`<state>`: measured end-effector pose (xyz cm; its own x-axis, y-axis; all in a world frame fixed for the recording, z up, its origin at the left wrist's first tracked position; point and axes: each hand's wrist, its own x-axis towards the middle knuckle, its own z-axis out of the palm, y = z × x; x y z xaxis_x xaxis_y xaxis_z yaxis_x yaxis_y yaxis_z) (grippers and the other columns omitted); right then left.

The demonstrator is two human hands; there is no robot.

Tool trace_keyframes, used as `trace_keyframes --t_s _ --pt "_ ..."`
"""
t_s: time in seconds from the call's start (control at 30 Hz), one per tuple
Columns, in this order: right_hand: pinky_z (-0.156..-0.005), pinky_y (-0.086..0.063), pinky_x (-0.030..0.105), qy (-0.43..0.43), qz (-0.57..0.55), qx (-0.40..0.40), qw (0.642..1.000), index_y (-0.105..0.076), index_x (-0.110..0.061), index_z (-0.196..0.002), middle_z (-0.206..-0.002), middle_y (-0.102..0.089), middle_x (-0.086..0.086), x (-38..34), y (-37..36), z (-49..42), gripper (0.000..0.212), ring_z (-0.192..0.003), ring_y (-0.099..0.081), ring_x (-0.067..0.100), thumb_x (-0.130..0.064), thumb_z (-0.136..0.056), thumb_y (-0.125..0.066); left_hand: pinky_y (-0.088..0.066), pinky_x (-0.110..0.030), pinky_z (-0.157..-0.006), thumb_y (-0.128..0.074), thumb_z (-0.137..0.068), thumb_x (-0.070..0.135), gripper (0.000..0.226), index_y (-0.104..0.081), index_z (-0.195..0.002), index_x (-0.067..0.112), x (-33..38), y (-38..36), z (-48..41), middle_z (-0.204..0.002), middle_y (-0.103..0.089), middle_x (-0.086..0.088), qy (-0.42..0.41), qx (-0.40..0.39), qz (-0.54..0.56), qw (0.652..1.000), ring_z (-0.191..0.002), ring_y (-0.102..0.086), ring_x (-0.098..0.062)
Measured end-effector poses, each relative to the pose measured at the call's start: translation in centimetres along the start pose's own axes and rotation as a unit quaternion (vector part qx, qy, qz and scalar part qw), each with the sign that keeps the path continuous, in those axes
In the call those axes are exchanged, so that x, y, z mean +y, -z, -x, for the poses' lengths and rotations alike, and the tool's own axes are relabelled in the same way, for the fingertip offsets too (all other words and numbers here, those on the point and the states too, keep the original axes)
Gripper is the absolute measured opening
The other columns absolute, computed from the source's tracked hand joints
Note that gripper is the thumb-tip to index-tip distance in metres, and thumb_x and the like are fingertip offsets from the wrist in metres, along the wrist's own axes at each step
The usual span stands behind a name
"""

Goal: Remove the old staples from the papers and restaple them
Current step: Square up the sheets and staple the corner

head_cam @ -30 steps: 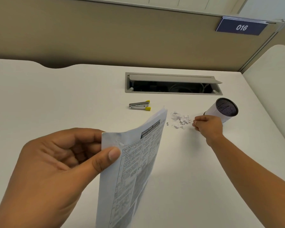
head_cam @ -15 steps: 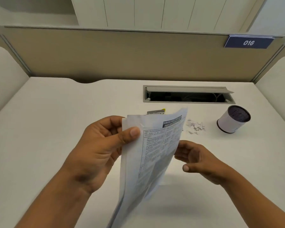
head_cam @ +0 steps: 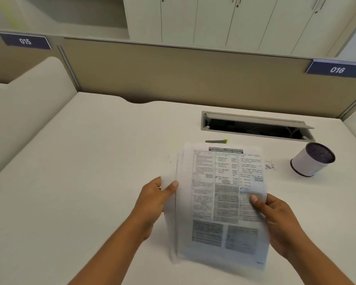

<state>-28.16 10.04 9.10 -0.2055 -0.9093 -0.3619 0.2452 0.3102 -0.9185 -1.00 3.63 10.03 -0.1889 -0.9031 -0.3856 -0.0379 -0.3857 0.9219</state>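
Nearest, both forearms rise from the lower edge, cut off below the elbow. The left hand [head_cam: 154, 202] pinches the left margin of the papers [head_cam: 220, 198], thumb on the front. The right hand [head_cam: 275, 214] clamps the right margin the same way. The other fingers of both hands are hidden behind the sheets.

The papers are held over the white desk [head_cam: 90, 161] with the printed face toward the camera. Their long axis runs near to far, with the dark heading at the far end. Motion blur makes the text unreadable, and no staple can be made out in the top corners.

Just beyond the far edge lies the stapler [head_cam: 216, 141], a thin grey sliver with a yellow tip. To the right sit small paper scraps [head_cam: 270, 164] and a tilted white mesh-topped cup [head_cam: 310, 161]. Farther back is an open cable slot [head_cam: 255, 126], then the tan partition [head_cam: 173, 75] with a sign reading 016 [head_cam: 337, 69].
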Motion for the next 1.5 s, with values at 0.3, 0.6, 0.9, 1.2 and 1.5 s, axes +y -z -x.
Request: trace_keyframes --t_s 0.3,0.6,0.9,1.2,1.5 --pt "-0.077 -0.062 0.039 -0.037 0.030 -0.061 0.997 -0.066 -0.006 -0.120 -0.114 -0.073 0.015 0.6 -0.4 0.6 0.034 -0.101 -0.071 0.035 -0.014 -0.087 -0.061 -0.059 -0.043 -0.079 -0.064 -0.093 0.019 0.024 -0.069 -0.113 0.008 -1.5 -1.2 -0.3 -0.105 -0.077 -0.013 0.074 0.003 0.161 0.984 -0.093 -0.074 -0.031" --pt "-0.082 -0.058 0.052 0.021 0.083 -0.065 0.994 -0.063 -0.011 -0.121 -0.113 -0.074 0.014 -3.6 -1.3 -1.6 0.033 -0.099 -0.072 0.035 -0.004 -0.089 -0.062 -0.055 -0.051 -0.094 -0.067 -0.091 0.015 0.033 -0.063 -0.124 0.012 2.3 -2.2 -3.4 -0.114 -0.075 -0.008 0.041 -0.081 0.110 0.990 -0.104 -0.072 -0.028" --pt "-0.084 -0.060 0.048 0.145 0.073 -0.057 0.985 -0.067 -0.007 -0.115 -0.112 -0.075 0.010 -8.2 -1.8 -3.3 0.033 -0.102 -0.071 0.030 -0.008 -0.082 -0.066 -0.061 -0.047 -0.078 -0.071 -0.087 0.022 0.031 -0.068 -0.118 0.019 7.5 -3.6 -4.9 -0.109 -0.076 -0.005 -0.124 -0.081 0.048 0.988 -0.096 -0.074 -0.026" --pt "-0.083 -0.059 0.044 0.255 0.064 0.018 0.965 -0.074 -0.030 -0.095 -0.102 -0.077 -0.003 -6.8 -3.1 -4.7 0.027 -0.099 -0.073 0.021 -0.008 -0.078 -0.073 -0.060 -0.048 -0.084 -0.073 -0.084 0.011 0.021 -0.075 -0.102 0.022 5.8 -5.0 -6.1 -0.105 -0.077 -0.006 -0.235 -0.013 0.050 0.971 -0.097 -0.074 -0.023" --pt "-0.087 -0.057 0.043 0.261 0.058 -0.027 0.963 -0.074 -0.033 -0.106 -0.115 -0.074 0.001 -5.4 -2.1 -6.1 0.037 -0.109 -0.069 0.025 -0.010 -0.077 -0.072 -0.061 -0.047 -0.082 -0.073 -0.083 0.022 0.030 -0.067 -0.110 0.034 6.1 -4.5 -6.4 -0.111 -0.074 0.003 -0.293 0.011 0.027 0.956 -0.104 -0.070 -0.026"
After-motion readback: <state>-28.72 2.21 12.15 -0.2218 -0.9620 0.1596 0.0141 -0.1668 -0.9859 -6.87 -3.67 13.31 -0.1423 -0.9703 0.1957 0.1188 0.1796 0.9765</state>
